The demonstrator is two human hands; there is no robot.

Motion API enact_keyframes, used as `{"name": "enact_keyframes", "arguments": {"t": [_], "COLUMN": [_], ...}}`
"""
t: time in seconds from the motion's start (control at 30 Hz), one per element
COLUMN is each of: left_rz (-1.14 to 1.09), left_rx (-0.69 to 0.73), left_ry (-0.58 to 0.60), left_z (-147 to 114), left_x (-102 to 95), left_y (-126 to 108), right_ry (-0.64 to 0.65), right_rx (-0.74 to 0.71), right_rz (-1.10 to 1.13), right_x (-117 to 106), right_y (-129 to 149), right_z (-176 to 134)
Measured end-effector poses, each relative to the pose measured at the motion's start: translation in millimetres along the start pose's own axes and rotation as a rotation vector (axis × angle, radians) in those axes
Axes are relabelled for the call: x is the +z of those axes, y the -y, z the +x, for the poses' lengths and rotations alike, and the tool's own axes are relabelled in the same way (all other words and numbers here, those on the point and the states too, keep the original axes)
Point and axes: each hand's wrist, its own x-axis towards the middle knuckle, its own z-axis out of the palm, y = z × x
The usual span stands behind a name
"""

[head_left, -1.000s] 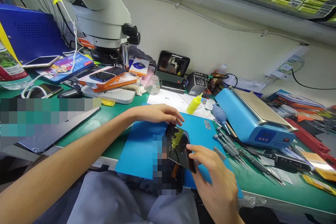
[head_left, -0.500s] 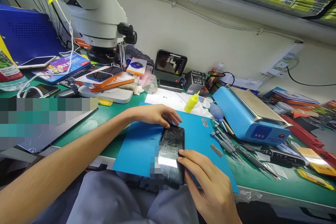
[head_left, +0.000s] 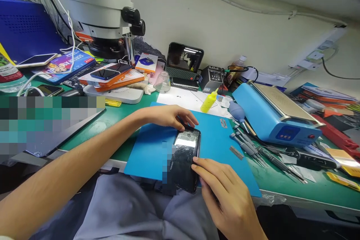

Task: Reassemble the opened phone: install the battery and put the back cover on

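Observation:
A black smartphone (head_left: 185,163) with a glossy, scratched back is held tilted over the front edge of a blue mat (head_left: 216,146). Light reflects off its far end, and pale lettering runs along its left side. My left hand (head_left: 165,116) grips the far end, thumb on the corner and fingers curled over the edge. From the right, my right hand (head_left: 225,187) pinches the long edge, two fingertips on the back and the thumb lower down, partly hidden. A blurred patch covers part of the phone's left side.
Right of the mat lie several screwdrivers (head_left: 247,146), a blue air blower (head_left: 236,111) and a blue heating plate machine (head_left: 277,116). A yellow bottle (head_left: 209,100) stands behind on white paper. At left are a microscope (head_left: 98,11) and stacked boxes (head_left: 112,78).
The phone has tilted, so the bright reflection has shifted from its middle to its far end and the lettering shows. Both hands keep their hold. My view has dipped slightly.

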Motion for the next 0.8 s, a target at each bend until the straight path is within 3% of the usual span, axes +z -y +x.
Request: {"name": "enact_keyframes", "arguments": {"t": [0.8], "left_rz": [0.102], "left_rx": [-0.116], "left_ry": [-0.061], "left_z": [-1], "left_x": [11.4], "left_y": [-15], "right_ry": [0.019], "right_rx": [-0.001], "right_rz": [0.002], "right_x": [5], "right_y": [-3], "right_z": [-8]}}
